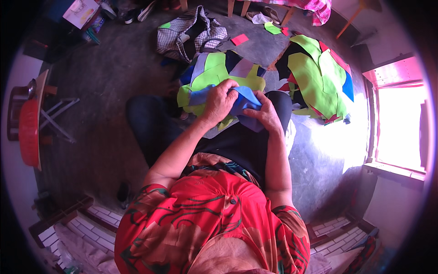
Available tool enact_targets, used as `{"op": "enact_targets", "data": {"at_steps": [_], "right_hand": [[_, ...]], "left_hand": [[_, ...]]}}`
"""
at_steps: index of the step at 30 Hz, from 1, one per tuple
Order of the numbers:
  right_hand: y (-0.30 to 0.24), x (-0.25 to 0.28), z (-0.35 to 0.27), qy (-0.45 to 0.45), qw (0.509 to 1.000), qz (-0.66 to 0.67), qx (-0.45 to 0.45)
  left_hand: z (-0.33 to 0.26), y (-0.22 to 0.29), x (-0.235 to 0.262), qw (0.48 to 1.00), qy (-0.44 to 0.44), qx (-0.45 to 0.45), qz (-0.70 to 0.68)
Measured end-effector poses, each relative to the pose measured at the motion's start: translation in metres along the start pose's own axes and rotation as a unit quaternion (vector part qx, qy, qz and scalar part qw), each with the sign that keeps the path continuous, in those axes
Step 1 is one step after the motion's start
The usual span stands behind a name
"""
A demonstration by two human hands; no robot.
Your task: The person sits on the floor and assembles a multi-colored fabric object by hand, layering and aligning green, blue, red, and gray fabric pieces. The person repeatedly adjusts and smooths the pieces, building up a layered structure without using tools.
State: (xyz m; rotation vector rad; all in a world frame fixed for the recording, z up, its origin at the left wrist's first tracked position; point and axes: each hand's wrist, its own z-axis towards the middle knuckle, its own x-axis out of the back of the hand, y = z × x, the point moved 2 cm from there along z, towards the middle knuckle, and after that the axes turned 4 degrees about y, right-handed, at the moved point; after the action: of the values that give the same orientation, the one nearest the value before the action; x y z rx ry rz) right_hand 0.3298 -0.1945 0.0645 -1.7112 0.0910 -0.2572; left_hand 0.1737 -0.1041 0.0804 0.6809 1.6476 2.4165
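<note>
- The fingers of the left hand (220,101) are bent over a blue cloth (246,97), with thumb and forefinger close together on its edge; the far fingers are partly hidden.
- The fingers of the right hand (266,115) hold the right part of the same cloth, the thumb lying on top. How firm the grip is, I cannot tell.
- The blue cloth is between both hands, above the lap and in front of the near pile. Its folded, raised middle could hide a crease or a second layer, and then the fingers might take two layers as one.
- If one hand lets go too early, I think the soft cloth would droop and lose its fold.
- Just left of the left hand lies a pale blue strip (199,96). I cannot tell if it belongs to the held cloth; if it does, a pull could drag pieces of the near pile (210,78).
- The near pile has loose, overlapping green and grey pieces close to the legs (153,121); a knee movement could push them onto the floor (114,68).
- Farther right, the larger pile (315,68) looks uneven, so its upper pieces may slide if bumped.
- Strong light from the window (399,123) could make edges and colours harder to judge.
</note>
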Motion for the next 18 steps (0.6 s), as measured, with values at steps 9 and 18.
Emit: {"op": "enact_targets", "data": {"at_steps": [9,18], "right_hand": [[-0.019,-0.007,-0.02,0.13,0.947,-0.279,0.093],[-0.056,-0.001,-0.046,0.225,0.918,-0.307,0.112]], "left_hand": [[0.013,0.015,0.049,0.994,0.036,0.037,-0.095],[0.02,0.066,0.114,0.988,0.015,-0.049,-0.148]]}}
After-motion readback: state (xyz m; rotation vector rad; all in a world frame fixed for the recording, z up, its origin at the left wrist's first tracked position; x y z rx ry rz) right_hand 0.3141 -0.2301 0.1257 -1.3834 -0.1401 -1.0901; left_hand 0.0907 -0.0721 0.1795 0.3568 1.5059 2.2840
